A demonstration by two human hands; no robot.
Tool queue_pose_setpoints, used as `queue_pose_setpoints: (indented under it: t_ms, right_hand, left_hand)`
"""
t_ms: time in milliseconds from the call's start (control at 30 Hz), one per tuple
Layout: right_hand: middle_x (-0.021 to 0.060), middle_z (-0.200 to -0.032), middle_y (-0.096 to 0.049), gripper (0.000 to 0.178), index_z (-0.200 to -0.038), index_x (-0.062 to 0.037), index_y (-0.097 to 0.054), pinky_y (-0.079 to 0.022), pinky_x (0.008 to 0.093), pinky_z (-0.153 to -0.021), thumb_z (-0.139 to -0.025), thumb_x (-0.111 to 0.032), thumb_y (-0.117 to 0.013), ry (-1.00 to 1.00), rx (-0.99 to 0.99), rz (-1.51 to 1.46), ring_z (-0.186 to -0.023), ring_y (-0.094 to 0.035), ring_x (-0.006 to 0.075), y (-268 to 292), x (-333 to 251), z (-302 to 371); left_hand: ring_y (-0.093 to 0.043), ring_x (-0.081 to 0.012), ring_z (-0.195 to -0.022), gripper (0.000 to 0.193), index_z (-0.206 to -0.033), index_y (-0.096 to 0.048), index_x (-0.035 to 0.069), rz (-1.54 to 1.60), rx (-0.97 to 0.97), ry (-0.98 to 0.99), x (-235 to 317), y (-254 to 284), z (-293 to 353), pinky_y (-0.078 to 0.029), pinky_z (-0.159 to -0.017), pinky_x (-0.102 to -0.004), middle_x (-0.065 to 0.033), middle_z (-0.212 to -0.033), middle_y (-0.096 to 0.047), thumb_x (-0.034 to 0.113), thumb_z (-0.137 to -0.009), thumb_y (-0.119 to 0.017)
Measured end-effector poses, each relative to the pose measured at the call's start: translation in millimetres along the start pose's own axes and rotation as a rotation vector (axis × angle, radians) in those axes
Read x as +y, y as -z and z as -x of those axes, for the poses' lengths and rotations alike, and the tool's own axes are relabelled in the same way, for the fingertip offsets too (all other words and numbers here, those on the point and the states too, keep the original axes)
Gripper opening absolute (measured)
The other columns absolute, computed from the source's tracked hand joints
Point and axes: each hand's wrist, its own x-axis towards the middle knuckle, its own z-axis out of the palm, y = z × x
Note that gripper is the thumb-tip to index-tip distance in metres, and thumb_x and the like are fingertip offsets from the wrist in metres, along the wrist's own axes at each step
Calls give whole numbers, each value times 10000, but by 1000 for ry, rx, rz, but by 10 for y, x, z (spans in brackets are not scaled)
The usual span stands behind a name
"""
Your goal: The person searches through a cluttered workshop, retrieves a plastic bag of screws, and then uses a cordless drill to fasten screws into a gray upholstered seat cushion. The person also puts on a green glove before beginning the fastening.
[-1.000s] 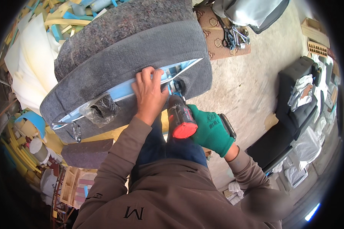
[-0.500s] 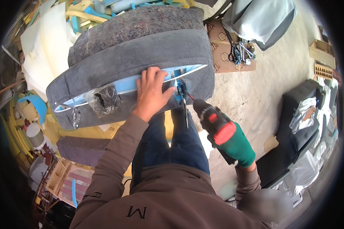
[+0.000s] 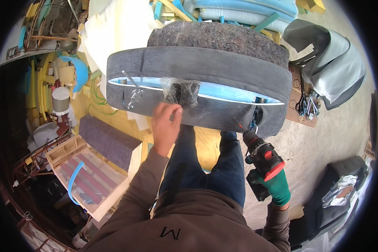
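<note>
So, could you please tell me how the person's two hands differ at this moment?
The left hand is bare, while the right hand wears a green glove. The left hand presses on the grey upholstered cushion, near a clear plastic bag; the right hand grips a black-and-red cordless drill. Both reach toward the cushion's lower edge.

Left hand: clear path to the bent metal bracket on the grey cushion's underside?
Probably yes. The bare left hand rests on the grey fabric-covered cushion by the clear plastic bag, and the bent metal bracket sits just to its left with nothing between them.
</note>
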Motion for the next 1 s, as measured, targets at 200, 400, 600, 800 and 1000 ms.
queue_pose_setpoints:
  t_ms: [200, 400, 600, 800, 1000]
  right_hand:
    - [122, -1186, -800, 464, -1330, -51, -773, -597, 398, -953, -870, -47, -832, 5, 82, -27, -1060, -750, 273, -801, -247, -249]
    - [96, -1101, -773, 423, -1245, 25, -734, -616, 373, -873, -823, 34, -761, -130, 252, -379, -996, -741, 207, -1839, -711, -424]
    - [36, -1103, -751, 439, -1318, 7, -711, -583, 295, -774, -888, -30, -791, -1, 345, -350, -834, -731, 117, -2456, -863, -531]
    - [48, -1038, -754, 432, -1324, -6, -716, -593, 298, -776, -900, -10, -804, -90, 327, -435, -835, -735, 133, -2504, -861, -588]
    - [133, -1194, -793, 526, -1295, -76, -788, -625, 445, -893, -783, -89, -907, 32, 227, -223, -1061, -776, 310, -2354, -545, -725]
  left_hand:
    - [-653, -343, -1064, 191, -1054, -758, 94, -224, -193, -158, -551, -56, -534, -525, -929, -483, -80, -1057, -670, 111, -893, -860]
    - [-669, -365, -1063, 175, -1005, -715, 64, 36, -331, -204, -889, -3, -699, -551, -926, -500, -97, -1035, -654, 90, -896, -849]
    - [-713, -390, -961, 111, -1034, -683, 42, 231, -345, -233, -1063, 26, -789, -580, -834, -492, -139, -1013, -698, 62, -969, -770]
    - [-747, -193, -861, 161, -1034, -635, 4, 410, -518, 122, -1111, 229, -771, -583, -754, -361, -119, -1023, -751, 56, -1006, -785]
    - [-765, -170, -1010, 178, -1277, -715, -5, 1039, -567, 605, -1034, 510, -688, -626, -941, -338, -79, -1180, -792, 98, -1143, -661]
